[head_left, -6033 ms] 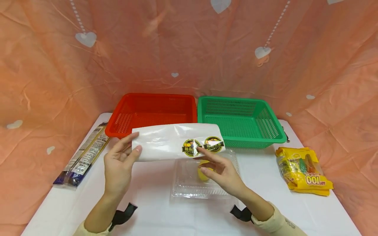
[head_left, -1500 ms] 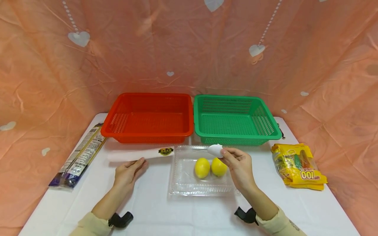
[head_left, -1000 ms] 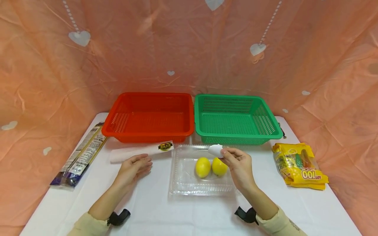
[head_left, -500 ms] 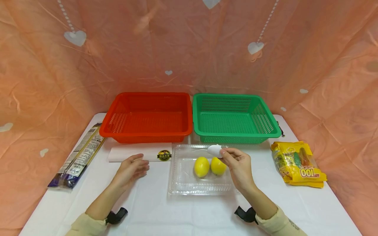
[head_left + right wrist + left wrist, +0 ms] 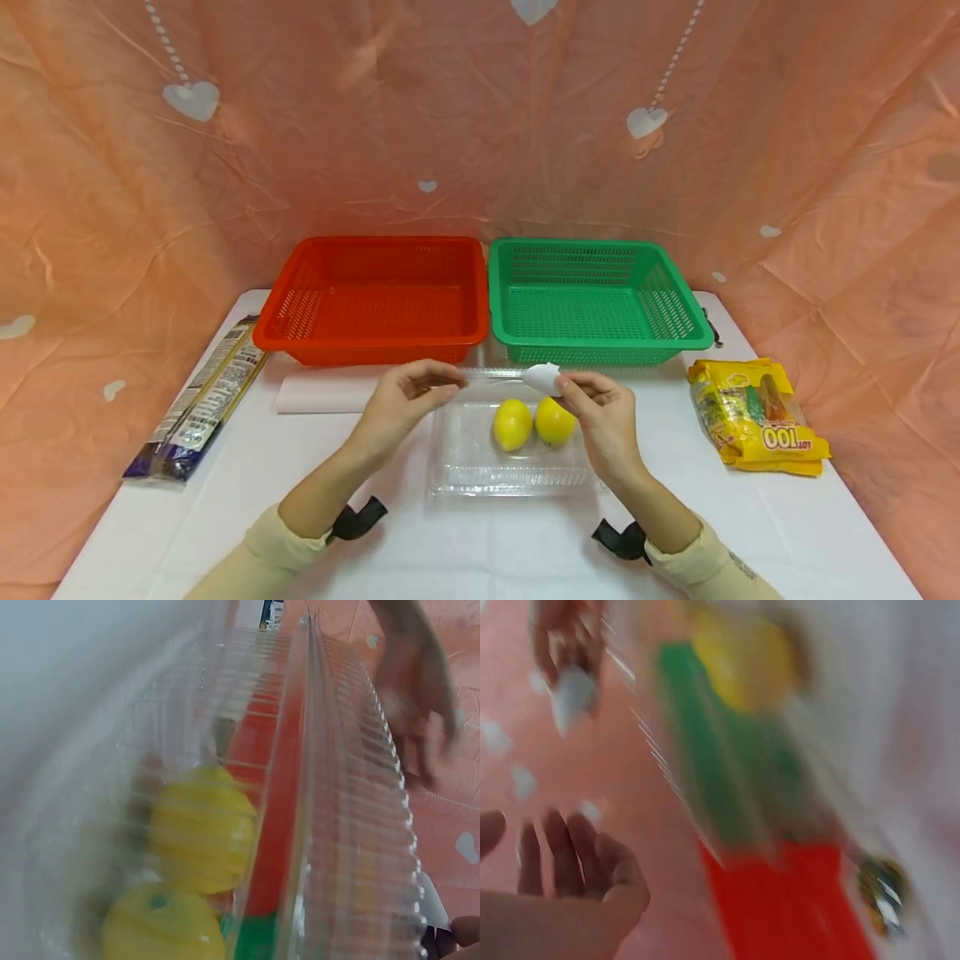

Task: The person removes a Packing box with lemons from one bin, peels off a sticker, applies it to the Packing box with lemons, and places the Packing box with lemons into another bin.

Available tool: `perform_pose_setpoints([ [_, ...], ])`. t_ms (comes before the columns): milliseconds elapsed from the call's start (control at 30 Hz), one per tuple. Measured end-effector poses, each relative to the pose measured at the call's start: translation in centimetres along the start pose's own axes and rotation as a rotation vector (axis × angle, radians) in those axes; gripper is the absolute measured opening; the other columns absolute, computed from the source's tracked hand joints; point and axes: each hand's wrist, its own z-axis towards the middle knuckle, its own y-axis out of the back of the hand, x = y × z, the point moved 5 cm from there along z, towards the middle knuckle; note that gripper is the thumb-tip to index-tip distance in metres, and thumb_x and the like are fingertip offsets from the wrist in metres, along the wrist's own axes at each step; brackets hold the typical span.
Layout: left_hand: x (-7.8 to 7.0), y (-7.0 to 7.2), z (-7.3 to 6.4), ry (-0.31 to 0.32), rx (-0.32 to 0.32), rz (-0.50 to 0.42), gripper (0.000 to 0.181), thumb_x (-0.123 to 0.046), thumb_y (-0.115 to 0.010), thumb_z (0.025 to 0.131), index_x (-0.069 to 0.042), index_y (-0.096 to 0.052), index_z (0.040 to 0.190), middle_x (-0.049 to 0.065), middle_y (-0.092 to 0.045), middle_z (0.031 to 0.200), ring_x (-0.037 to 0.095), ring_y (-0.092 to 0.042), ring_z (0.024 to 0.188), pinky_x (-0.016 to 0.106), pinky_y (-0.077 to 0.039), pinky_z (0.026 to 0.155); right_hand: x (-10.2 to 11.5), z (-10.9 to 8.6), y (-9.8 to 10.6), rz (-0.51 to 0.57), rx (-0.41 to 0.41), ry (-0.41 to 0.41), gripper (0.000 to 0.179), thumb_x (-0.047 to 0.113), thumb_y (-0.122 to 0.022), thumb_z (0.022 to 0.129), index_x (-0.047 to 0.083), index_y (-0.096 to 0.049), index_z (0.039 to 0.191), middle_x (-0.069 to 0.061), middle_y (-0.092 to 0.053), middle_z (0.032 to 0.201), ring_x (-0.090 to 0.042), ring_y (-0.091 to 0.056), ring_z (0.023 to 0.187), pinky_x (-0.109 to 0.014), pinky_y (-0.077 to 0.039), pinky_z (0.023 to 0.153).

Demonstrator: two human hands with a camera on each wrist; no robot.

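My right hand (image 5: 603, 421) pinches a small curled piece of white paper (image 5: 542, 378) over the back right of a clear plastic clamshell box (image 5: 480, 483). Two lemons (image 5: 513, 425) show through the clear plastic. My left hand (image 5: 401, 404) hovers at the box's left back corner, thumb and fingers apart and holding nothing. Behind that hand lies a flat white strip (image 5: 322, 392) on the table. Its round black-and-gold sticker (image 5: 881, 896) is hidden by the hand in the head view but shows blurred in the left wrist view.
A red basket (image 5: 367, 343) and a green basket (image 5: 600, 343) stand side by side at the back. A long printed packet (image 5: 202, 404) lies along the left edge. On the right is a yellow snack bag (image 5: 757, 417). An orange curtain (image 5: 480, 108) hangs behind.
My left hand let go of the white strip, which came down flat on the table. It then swung right toward the box. The right hand keeps its hold on the white paper, almost still lately.
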Motion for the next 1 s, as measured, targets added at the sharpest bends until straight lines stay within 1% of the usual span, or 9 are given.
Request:
perform_pose_setpoints([
  [100,-0.8,-3.6,0.6,-0.006,0.193,-0.008,0.027,-0.004,-0.063,0.096,0.007,-0.065,0.121,0.020,-0.069,0.114,0.021,-0.065,0.107,0.031,-0.052,0.095,0.0,-0.1,-0.1,-0.018,0.000,0.008,0.026,-0.014,-0.061,0.091,0.008,-0.074,0.085,-0.004,-0.071,0.082,-0.011,-0.069,0.074,-0.025,-0.059,0.075],
  [167,-0.8,-5.3,0.9,0.023,0.270,-0.008,0.031,-0.008,-0.062,0.098,0.005,-0.064,0.126,0.019,-0.069,0.118,0.025,-0.064,0.113,0.033,-0.050,0.099,-0.1,-0.1,-0.2,-0.013,0.002,0.018,0.026,-0.014,-0.060,0.091,0.008,-0.074,0.086,-0.004,-0.071,0.083,-0.011,-0.069,0.075,-0.025,-0.059,0.075],
  [200,-0.7,-5.8,1.0,0.037,0.283,-0.003,0.033,-0.010,-0.062,0.098,0.005,-0.063,0.128,0.018,-0.068,0.119,0.026,-0.062,0.115,0.034,-0.049,0.100,-0.1,-0.1,-0.2,-0.014,0.004,0.028,0.027,-0.013,-0.060,0.091,0.009,-0.074,0.087,-0.003,-0.071,0.083,-0.011,-0.069,0.076,-0.025,-0.059,0.076],
  [333,-0.2,-6.8,1.5,0.077,0.231,0.015,0.037,-0.012,-0.063,0.098,0.002,-0.060,0.132,0.015,-0.066,0.125,0.028,-0.060,0.121,0.035,-0.047,0.104,0.2,-0.3,-0.3,-0.069,0.048,0.132,0.022,-0.013,-0.061,0.091,0.005,-0.074,0.093,-0.002,-0.072,0.089,-0.011,-0.070,0.081,-0.025,-0.059,0.078],
  [433,0.2,-6.9,2.0,0.095,0.155,-0.025,0.034,-0.012,-0.063,0.098,0.003,-0.060,0.128,0.015,-0.066,0.125,0.028,-0.060,0.120,0.037,-0.047,0.105,0.6,-0.6,-0.9,-0.180,0.164,0.268,0.017,-0.013,-0.064,0.089,-0.006,-0.071,0.102,-0.007,-0.073,0.102,-0.017,-0.070,0.095,-0.030,-0.057,0.088],
  [567,0.7,-6.7,2.3,0.128,0.062,-0.080,0.026,-0.013,-0.066,0.096,0.006,-0.064,0.115,0.014,-0.071,0.113,0.023,-0.064,0.110,0.038,-0.047,0.104,0.8,-1.3,-2.0,-0.366,0.315,0.428,0.026,-0.014,-0.071,0.083,-0.008,-0.070,0.108,-0.016,-0.066,0.122,-0.024,-0.061,0.114,-0.033,-0.049,0.102],
  [633,0.9,-6.6,2.3,0.145,0.038,-0.084,0.024,-0.012,-0.069,0.094,0.005,-0.064,0.109,0.012,-0.073,0.106,0.020,-0.065,0.102,0.035,-0.049,0.099,0.8,-1.5,-2.3,-0.441,0.345,0.467,0.029,-0.013,-0.075,0.079,-0.003,-0.072,0.106,-0.017,-0.061,0.126,-0.024,-0.058,0.114,-0.031,-0.048,0.101],
  [800,1.2,-6.4,2.3,0.160,0.026,-0.106,0.023,-0.003,-0.069,0.089,0.011,-0.063,0.108,0.009,-0.073,0.095,0.015,-0.066,0.089,0.028,-0.053,0.089,0.8,-1.6,-2.5,-0.478,0.356,0.468,0.036,-0.014,-0.078,0.076,-0.001,-0.072,0.109,-0.016,-0.059,0.118,-0.021,-0.057,0.105,-0.026,-0.054,0.087],
  [1000,1.2,-5.9,2.1,0.177,0.088,-0.109,0.027,-0.005,-0.062,0.094,0.013,-0.063,0.114,0.009,-0.072,0.101,0.017,-0.065,0.096,0.038,-0.051,0.097,0.9,-0.9,-1.8,-0.386,0.368,0.398,0.033,-0.017,-0.072,0.080,-0.008,-0.069,0.111,-0.014,-0.065,0.102,-0.015,-0.058,0.094,-0.023,-0.056,0.078],
])
